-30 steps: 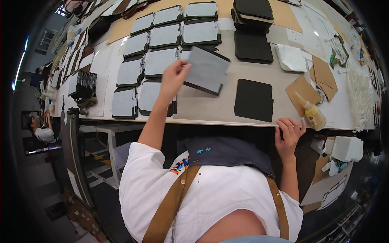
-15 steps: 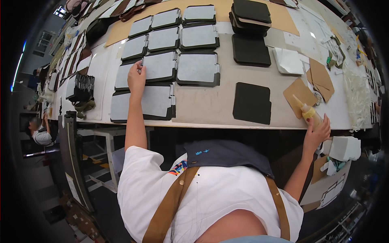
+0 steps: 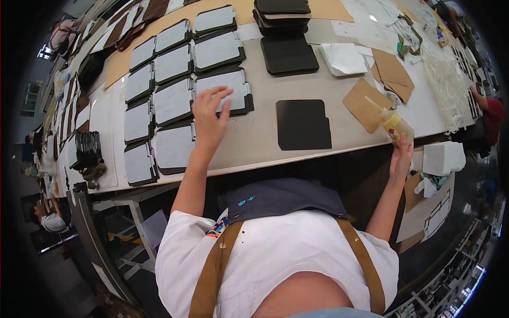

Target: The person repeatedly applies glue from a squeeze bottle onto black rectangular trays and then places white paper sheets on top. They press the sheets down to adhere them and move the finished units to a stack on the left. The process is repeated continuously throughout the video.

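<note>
Beige desk carries rows of grey panels on dark backings. Nearest panel lies flat left of the lone black sheet, long axis across the desk. Looks thin, stiff, light; best lifted by an edge. Left hand hovers above it, fingers spread, empty. Right hand, right of the sheet, closes around a glue bottle.

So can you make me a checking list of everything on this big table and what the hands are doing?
Surface: long pale worktable.
Job's things: grey panels in dark frames, laid in rows; one black panel alone.
Clutter: glue bottle, brown card pieces, black stack.
Hands: left hand open over a grey panel; right hand at the table edge by the bottle.
Cables: nothing seen.
Surroundings: other people at both sides.
</note>
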A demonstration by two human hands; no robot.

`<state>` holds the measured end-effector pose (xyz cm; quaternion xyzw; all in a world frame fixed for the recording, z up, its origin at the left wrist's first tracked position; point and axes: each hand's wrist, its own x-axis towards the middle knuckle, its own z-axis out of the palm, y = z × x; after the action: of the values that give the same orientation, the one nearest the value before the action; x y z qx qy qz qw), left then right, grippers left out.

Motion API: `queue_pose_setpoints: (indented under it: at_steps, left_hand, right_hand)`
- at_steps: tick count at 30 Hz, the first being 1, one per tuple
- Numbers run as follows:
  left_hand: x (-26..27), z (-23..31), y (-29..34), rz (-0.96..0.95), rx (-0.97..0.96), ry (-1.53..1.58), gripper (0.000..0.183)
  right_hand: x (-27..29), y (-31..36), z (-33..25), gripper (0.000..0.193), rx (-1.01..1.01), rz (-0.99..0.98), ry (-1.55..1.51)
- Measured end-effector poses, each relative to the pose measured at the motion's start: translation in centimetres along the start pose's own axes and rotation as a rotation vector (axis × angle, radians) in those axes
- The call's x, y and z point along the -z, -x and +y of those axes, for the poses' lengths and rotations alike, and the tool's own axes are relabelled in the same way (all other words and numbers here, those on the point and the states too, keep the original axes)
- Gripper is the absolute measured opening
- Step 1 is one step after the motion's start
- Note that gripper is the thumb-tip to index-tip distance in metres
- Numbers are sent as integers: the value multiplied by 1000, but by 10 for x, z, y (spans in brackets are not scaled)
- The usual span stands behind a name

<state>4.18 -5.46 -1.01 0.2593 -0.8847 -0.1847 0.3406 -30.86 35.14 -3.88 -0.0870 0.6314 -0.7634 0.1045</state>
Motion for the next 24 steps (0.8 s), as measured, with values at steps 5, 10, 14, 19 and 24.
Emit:
queue_pose_setpoints:
  at_steps: [5,10,14,19,24]
  left_hand:
    - [-37,52,24,-311,-194,-2,42]
    - [-52,64,44,-435,-273,-99,59]
    - [-52,67,46,-430,-267,-127,60]
    - [-54,68,49,-401,-240,-90,58]
    - [-56,66,50,-423,-206,-55,61]
  right_hand:
    - [-36,24,-25,59,14,-60,-285]
    - [-83,55,-27,60,152,-69,-14]
    - [-104,72,-15,60,251,-74,136]
    - [-119,81,-5,64,322,-118,245]
    - [-123,82,-1,64,335,-124,257]
